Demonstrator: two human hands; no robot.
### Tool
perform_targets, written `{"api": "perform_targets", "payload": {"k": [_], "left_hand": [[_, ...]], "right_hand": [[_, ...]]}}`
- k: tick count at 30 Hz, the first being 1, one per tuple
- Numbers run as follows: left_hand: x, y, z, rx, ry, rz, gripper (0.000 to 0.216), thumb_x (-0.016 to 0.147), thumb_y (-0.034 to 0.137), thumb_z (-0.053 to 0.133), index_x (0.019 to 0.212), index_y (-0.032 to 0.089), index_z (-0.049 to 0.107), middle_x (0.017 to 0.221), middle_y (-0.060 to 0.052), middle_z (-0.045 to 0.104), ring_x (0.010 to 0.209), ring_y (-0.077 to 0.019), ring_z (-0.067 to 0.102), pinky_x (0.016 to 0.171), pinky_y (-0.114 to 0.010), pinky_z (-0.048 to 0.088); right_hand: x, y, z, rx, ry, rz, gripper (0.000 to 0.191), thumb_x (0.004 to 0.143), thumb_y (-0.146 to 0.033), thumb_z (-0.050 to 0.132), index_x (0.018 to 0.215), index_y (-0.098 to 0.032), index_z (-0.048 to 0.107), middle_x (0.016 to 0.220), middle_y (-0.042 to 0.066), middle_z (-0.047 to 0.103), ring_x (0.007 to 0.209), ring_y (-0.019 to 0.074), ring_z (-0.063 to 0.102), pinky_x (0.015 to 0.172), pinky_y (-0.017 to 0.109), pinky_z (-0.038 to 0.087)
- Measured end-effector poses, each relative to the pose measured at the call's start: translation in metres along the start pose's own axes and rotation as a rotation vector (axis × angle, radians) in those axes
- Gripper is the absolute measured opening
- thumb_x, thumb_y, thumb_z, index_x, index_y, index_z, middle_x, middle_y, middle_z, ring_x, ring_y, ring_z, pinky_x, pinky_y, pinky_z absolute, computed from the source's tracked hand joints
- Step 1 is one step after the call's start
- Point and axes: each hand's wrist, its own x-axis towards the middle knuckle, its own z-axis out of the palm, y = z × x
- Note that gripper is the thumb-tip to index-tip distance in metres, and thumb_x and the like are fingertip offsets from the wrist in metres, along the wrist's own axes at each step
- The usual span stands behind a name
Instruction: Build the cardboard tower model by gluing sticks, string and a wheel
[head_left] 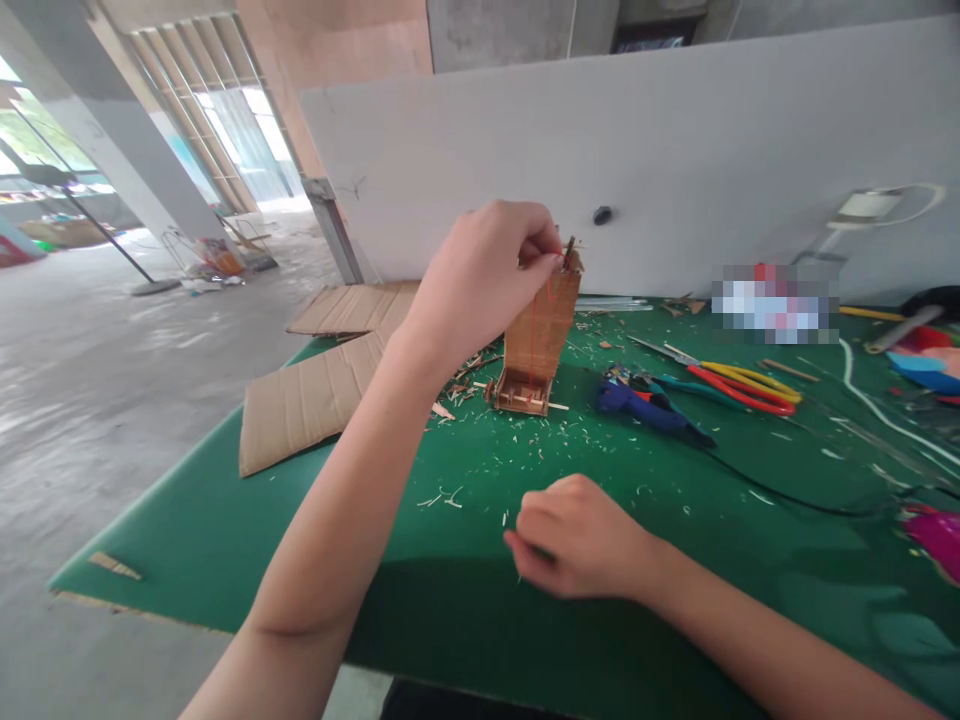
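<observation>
From your head, the camera looks forward and down, closely over your left hand (491, 262) and right hand (577, 540), toward the white panel (690, 150).

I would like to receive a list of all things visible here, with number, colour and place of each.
Table: one, green, foreground
Model: one, brown, table's middle
Thread: one visible, red, along the model
Cardboard: two large sections, brown, left of model
Scraps: many, pale and brown, around model
Glue gun, apparently: one, blue, right of model
Scissors: one, red-yellow handles, beyond glue gun
White cable: one, white, right side
Magenta item: one, unclear, right edge
Board: one, whitish, behind table
Pillar: one, grey, left background
Other right-side items: too blurred to count
Left hand: one, bare, pinching thread at model's top
Right hand: one, bare, fingers curled, near side
</observation>
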Motion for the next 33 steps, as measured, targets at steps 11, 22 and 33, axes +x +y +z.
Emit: {"api": "perform_targets", "payload": {"k": [11, 22, 33], "left_hand": [[0.000, -0.001, 0.002, -0.010, -0.018, 0.016, 0.016, 0.081, 0.020, 0.050, 0.086, 0.023, 0.065, 0.085, -0.001, 0.070, 0.083, -0.0182, 0.064, 0.076, -0.031, 0.049], [0.001, 0.001, 0.004, -0.017, -0.019, -0.023, 0.016, 0.081, 0.021, 0.051, 0.085, 0.023, 0.065, 0.084, -0.002, 0.069, 0.084, -0.0201, 0.064, 0.077, -0.032, 0.049], [0.000, -0.003, 0.000, -0.006, 0.002, -0.054, 0.013, 0.081, 0.023, 0.051, 0.086, 0.023, 0.064, 0.088, -0.002, 0.070, 0.085, -0.0199, 0.066, 0.078, -0.032, 0.050]], "right_hand": [[-0.008, 0.087, 0.001, -0.243, -0.075, 0.838, 0.038, 0.094, -0.038, 0.031, 0.115, -0.015, 0.054, 0.062, 0.004, 0.063, 0.054, 0.0179, 0.056, 0.047, 0.028, 0.024], [-0.005, 0.089, 0.002, -0.264, -0.141, 0.798, 0.033, 0.096, -0.029, 0.030, 0.088, -0.020, 0.061, 0.075, 0.004, 0.068, 0.060, 0.0165, 0.059, 0.048, 0.027, 0.021], [-0.007, 0.091, 0.003, -0.238, -0.122, 0.785, 0.031, 0.096, -0.028, 0.032, 0.091, -0.020, 0.061, 0.079, 0.004, 0.070, 0.062, 0.0165, 0.061, 0.049, 0.028, 0.024]]}}
